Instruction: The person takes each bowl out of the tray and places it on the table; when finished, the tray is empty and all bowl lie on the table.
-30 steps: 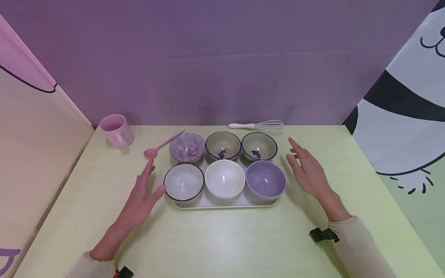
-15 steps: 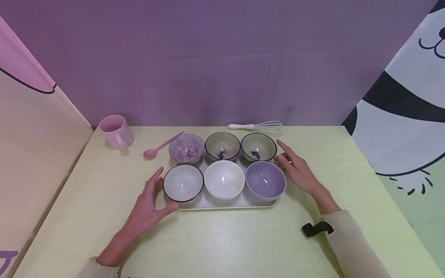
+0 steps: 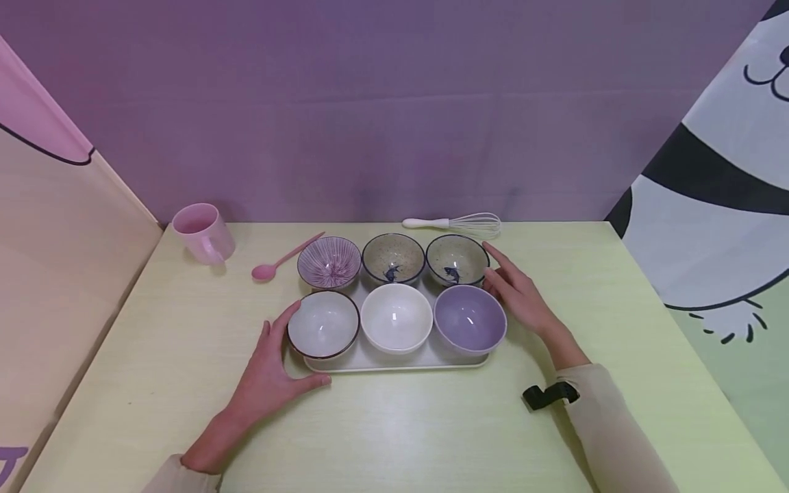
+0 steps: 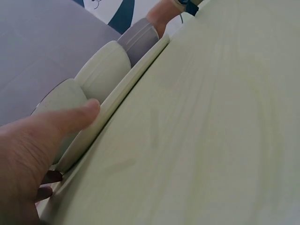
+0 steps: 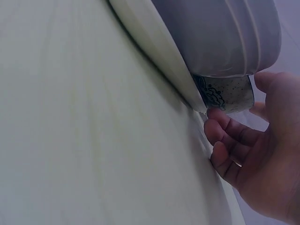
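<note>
A white rectangular tray (image 3: 394, 370) bears several bowls in two rows. My left hand (image 3: 268, 373) is spread around the tray's front left corner. Its thumb lies along the front edge and its index finger is beside the white bowl with a dark rim (image 3: 324, 325). In the left wrist view, two fingertips show low by the tray corner. My right hand (image 3: 520, 298) is at the tray's right end, beside the purple bowl (image 3: 470, 320) and the speckled bowl with a blue fish (image 3: 457, 260). In the right wrist view, its bent fingers (image 5: 220, 126) reach the tray's edge.
A plain white bowl (image 3: 397, 318), a second speckled fish bowl (image 3: 393, 259) and a purple-striped bowl (image 3: 329, 263) share the tray. A pink spoon (image 3: 264, 272) and pink mug (image 3: 204, 233) are at left. A whisk (image 3: 453, 223) lies behind, near the purple backdrop (image 3: 394, 109).
Both hands have moved inward to the tray's two ends. The left came right and spread around the front corner; the right moved left beside the bowls. The tray and bowls have not visibly moved.
</note>
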Motion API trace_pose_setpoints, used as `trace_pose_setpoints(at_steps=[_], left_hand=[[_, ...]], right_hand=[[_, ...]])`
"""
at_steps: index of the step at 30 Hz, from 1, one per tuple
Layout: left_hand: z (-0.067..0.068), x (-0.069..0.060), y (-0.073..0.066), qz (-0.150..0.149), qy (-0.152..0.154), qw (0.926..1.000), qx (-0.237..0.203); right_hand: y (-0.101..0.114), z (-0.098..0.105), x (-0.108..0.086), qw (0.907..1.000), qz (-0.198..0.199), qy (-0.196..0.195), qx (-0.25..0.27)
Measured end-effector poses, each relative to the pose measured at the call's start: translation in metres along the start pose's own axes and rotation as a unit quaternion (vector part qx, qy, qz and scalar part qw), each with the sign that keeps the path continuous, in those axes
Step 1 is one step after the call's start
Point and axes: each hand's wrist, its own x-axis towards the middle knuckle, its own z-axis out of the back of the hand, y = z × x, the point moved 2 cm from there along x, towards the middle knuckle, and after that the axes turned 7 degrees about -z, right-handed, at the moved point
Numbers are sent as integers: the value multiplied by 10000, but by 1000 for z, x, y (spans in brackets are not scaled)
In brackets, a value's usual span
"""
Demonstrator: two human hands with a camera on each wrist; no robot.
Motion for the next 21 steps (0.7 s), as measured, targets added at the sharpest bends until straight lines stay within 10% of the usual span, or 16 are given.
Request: trace_pose_setpoints(at_steps=[21], left_hand=[[-1,-1,1,268,105,9993,246]], right_hand=[[10,-6,2,9990,-235,-8,385]])
